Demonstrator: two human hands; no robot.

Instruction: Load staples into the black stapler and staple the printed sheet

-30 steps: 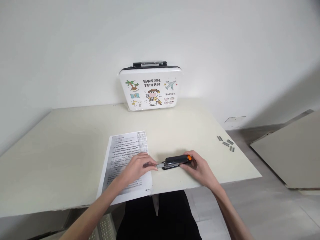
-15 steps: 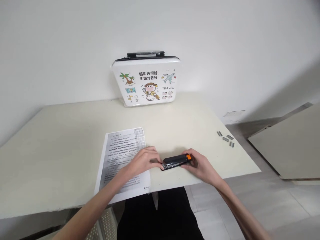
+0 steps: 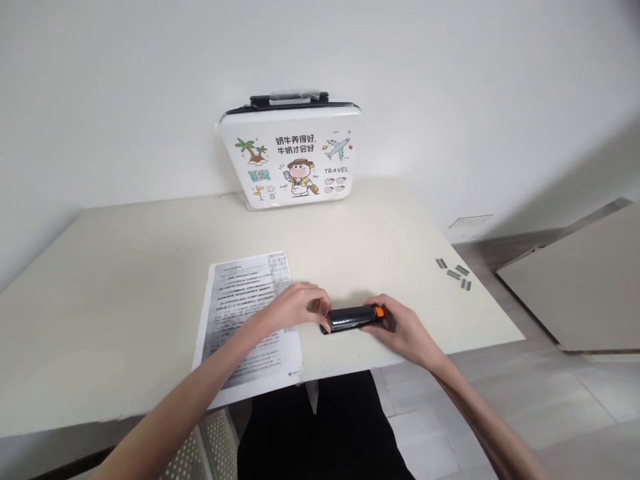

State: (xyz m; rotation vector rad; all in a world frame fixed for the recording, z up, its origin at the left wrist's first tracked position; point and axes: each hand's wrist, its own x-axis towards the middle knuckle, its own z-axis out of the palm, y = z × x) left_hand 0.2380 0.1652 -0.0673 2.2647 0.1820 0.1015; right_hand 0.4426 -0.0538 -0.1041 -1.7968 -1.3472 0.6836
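1 black stapler (image 3: 353, 318) lies on the worktop (image 3: 150, 267) beside the printed sheet (image 3: 240, 303), its once-protruding metal strip now unseen, apparently pushed home. Right hand (image 3: 404, 331) closed on its orange end (image 3: 379, 312); left hand (image 3: 299, 305) half curled at its front, grip unclear.

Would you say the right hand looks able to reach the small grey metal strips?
Probably yes: nothing visible stands between the right hand and the strips, though it would likely need to release the black, orange-ended stapler.
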